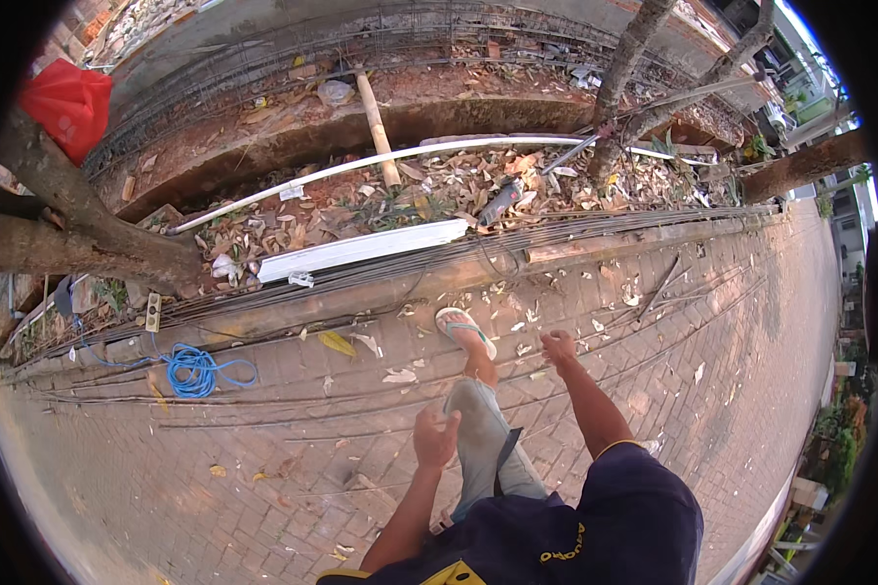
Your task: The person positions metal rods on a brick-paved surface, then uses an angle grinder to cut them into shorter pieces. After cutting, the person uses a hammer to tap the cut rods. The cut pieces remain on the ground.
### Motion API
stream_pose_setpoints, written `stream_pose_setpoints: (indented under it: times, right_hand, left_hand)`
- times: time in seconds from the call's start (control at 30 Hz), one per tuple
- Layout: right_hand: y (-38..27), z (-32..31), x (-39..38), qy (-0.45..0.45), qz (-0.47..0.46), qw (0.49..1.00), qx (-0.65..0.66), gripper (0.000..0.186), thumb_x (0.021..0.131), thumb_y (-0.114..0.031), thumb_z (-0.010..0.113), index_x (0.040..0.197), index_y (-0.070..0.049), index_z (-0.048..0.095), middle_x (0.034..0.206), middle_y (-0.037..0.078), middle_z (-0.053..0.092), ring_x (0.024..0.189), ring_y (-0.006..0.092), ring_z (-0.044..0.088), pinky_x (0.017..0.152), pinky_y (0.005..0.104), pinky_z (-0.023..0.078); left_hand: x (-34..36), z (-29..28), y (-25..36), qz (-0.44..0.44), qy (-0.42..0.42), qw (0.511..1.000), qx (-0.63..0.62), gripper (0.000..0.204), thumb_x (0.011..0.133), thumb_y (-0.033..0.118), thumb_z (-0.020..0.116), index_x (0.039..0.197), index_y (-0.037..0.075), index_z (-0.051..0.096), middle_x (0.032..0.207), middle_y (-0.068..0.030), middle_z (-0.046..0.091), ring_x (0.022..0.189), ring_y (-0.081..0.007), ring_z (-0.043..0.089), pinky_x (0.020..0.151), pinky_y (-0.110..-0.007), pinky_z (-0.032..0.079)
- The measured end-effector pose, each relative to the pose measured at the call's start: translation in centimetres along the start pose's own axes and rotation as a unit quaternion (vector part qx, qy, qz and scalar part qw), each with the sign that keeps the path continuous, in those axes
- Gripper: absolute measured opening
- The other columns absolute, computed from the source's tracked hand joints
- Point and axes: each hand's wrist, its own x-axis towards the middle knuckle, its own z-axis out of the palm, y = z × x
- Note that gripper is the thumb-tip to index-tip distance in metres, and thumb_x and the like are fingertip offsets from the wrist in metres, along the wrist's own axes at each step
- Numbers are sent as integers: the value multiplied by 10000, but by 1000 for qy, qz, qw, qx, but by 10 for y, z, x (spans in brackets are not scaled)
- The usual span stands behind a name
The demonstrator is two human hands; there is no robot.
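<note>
Blue cable [197, 370] coils on reddish-brown herringbone paving [263, 458]. A red bag [66, 105] hangs above; the pipe [361, 163] is white.

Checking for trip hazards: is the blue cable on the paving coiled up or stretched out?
Mostly coiled: the blue cable lies in a loose bundle of loops on the brick paving, with one end trailing left toward the curb.

The person wears a dark navy short-sleeved shirt [615, 517] with thin yellow trim at the sleeve edge, yellow lettering on the chest and a yellow patch at the lower front. Both forearms are bare, as are the left hand [435, 436] and right hand [559, 347]. The trousers [485, 439] are faded grey-blue jeans. The one foot showing wears a flip-flop sandal [463, 330] with a pale sole and greenish straps.
</note>
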Motion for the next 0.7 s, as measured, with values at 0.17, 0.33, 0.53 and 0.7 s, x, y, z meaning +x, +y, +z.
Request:
stream_pose_setpoints:
  times: [0.17,0.33,0.53,0.7]
  right_hand:
    - [-124,130,223,20,-64,991,-115,859,738,-474,744,1340,50,427,1269,294,549,1248,408,496,1050,457,400]
    - [-223,211,375,90,-47,992,-79,1040,679,-590,762,1300,139,355,1286,303,478,1246,397,470,1022,454,423]
    - [-231,245,458,66,40,974,-212,1056,608,-503,820,1297,152,361,1337,277,444,1215,349,503,970,419,473]
    - [-243,171,459,-88,165,976,115,291,741,-161,676,968,-25,555,894,123,607,752,268,618,620,419,525]
  left_hand:
    - [75,138,84,26,-59,975,213,560,780,399,722,1192,44,590,1295,-131,514,1187,-326,474,979,-516,351]
    - [124,175,105,-62,-65,976,200,376,778,320,717,1075,105,635,1248,-49,547,1194,-280,469,953,-515,294]
    - [154,193,126,-53,-49,987,141,226,769,284,713,940,147,657,1155,3,596,1188,-227,483,913,-469,281]
    - [147,199,133,-82,-16,985,153,220,755,267,708,920,131,657,1139,1,604,1173,-215,496,876,-472,309]
